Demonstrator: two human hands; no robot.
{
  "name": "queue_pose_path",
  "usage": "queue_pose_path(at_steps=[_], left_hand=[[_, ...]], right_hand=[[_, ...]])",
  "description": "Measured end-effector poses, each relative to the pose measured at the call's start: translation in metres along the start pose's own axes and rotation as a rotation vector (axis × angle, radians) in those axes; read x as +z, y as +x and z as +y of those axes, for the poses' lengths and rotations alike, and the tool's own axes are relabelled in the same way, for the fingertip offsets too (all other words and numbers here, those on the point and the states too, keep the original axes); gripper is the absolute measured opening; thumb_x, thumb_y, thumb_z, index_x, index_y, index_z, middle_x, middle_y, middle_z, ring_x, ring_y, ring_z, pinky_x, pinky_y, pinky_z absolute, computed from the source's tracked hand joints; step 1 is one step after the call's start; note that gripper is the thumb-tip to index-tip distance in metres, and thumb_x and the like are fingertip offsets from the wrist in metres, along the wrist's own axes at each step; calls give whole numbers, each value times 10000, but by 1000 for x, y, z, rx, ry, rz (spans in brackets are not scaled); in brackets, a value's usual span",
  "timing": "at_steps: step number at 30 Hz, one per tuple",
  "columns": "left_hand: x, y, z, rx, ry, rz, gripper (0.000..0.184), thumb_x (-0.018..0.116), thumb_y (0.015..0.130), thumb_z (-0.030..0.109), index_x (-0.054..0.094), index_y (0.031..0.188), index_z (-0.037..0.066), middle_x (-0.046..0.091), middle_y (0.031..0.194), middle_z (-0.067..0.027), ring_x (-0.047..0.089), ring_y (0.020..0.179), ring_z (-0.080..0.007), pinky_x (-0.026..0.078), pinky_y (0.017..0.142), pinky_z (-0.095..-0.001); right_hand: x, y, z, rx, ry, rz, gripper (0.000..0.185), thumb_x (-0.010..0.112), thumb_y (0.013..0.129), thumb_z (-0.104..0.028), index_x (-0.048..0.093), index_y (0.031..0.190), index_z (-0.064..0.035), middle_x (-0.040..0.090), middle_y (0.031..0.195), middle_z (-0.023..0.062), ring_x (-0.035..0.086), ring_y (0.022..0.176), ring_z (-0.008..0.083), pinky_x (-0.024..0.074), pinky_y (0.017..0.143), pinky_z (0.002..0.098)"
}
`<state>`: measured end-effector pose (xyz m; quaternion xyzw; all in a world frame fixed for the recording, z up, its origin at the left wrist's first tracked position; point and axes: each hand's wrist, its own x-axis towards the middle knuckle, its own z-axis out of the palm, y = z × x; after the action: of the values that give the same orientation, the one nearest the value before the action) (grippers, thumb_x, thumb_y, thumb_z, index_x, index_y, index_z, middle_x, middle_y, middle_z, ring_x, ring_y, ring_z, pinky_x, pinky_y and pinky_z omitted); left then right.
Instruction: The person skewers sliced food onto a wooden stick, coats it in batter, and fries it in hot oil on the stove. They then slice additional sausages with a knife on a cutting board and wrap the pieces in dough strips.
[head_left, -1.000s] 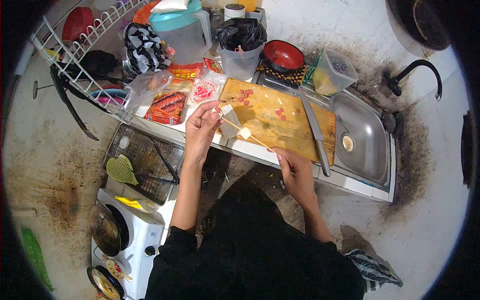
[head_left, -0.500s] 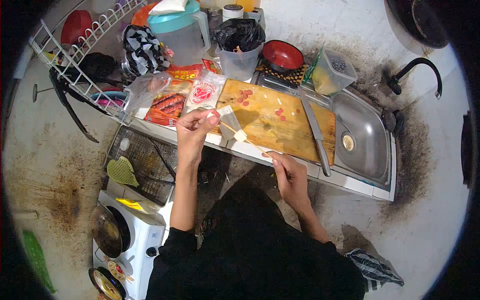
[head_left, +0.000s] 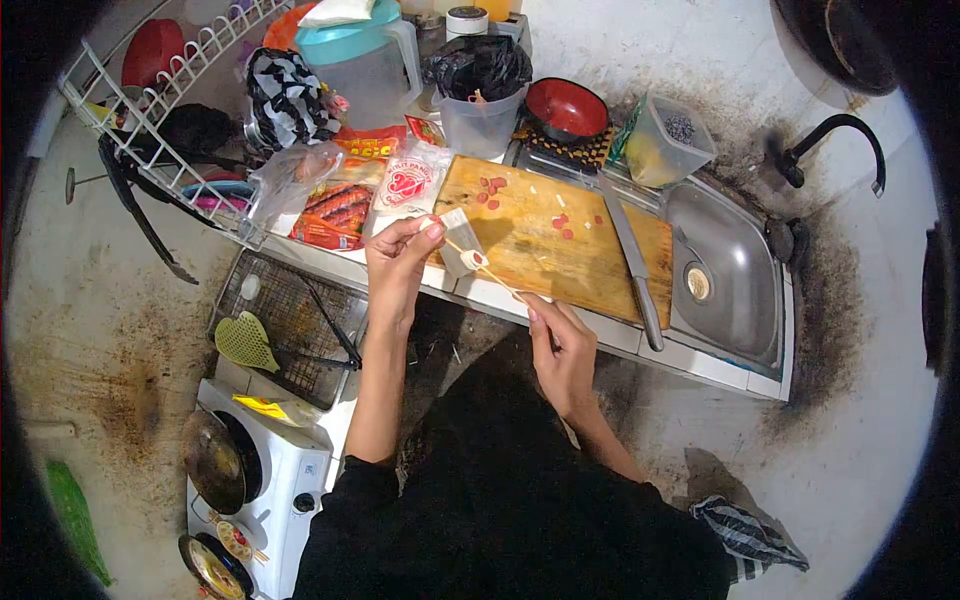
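Observation:
A thin wooden skewer (head_left: 502,283) spans my two hands above the counter's front edge. My left hand (head_left: 398,275) pinches its upper end between thumb and fingertips. Around the lower end, my right hand (head_left: 566,355) has its fingers closed. Partway along the skewer sits a small white piece with a red spot (head_left: 474,260). Behind it lies a wooden cutting board (head_left: 530,245), bearing red sausage slices (head_left: 563,226) and small white bits. A large knife (head_left: 630,255) rests across the board's right side, its handle over the front edge.
A steel sink (head_left: 740,300) is at the right. Sausage packs (head_left: 335,215) and a white printed bag (head_left: 408,178) lie left of the board. Behind stand a plastic tub (head_left: 482,125) and a red bowl (head_left: 567,108). A stove (head_left: 300,470) with pans is lower left.
My right hand has shifted left and slightly down with the skewer's lower end. My left hand has moved slightly right. The piece on the skewer has turned, showing its red spot.

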<state>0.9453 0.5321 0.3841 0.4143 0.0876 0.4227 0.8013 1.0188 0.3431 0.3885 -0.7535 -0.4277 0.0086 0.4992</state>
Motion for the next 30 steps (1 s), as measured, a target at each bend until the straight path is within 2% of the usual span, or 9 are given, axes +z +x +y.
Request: queue_pose_path(at_steps=[5,11,18,22,30], left_hand=[[-8,2,-5,-34,-11,-31,120,667,782,12,653,902,14,664,873,-86,612,781,-124,480,754,-257],[-6,4,-10,-59,-21,-35,124,664,782,7,649,904,19,665,873,-87,613,779,-120,474,753,-250],[-5,4,-16,-83,21,-18,90,662,783,6,648,866,37,667,867,-87,616,767,-116,475,732,-238],[-2,2,-22,-100,-1,-23,89,666,778,1,648,857,37,671,863,-92,620,760,-116,480,720,-234],[-8,2,-34,-193,41,-15,88,667,771,-11,643,847,27,671,877,-105,627,790,-126,494,754,-241]], right_hand=[[0,0,1,96,132,-32,198,487,899,-18,610,1047,30,603,793,74,449,612,67,371,526,223],[0,2,1,138,144,-50,192,491,908,-40,614,1038,30,649,881,85,461,644,44,371,533,198],[5,2,7,104,157,10,189,497,910,-52,617,1030,31,658,899,82,464,650,42,376,535,196],[9,1,12,84,159,36,188,496,909,-48,615,1031,32,661,884,73,434,605,35,351,500,197],[10,-2,14,90,147,52,190,495,910,-53,615,1036,21,649,818,48,390,552,29,312,460,204]])
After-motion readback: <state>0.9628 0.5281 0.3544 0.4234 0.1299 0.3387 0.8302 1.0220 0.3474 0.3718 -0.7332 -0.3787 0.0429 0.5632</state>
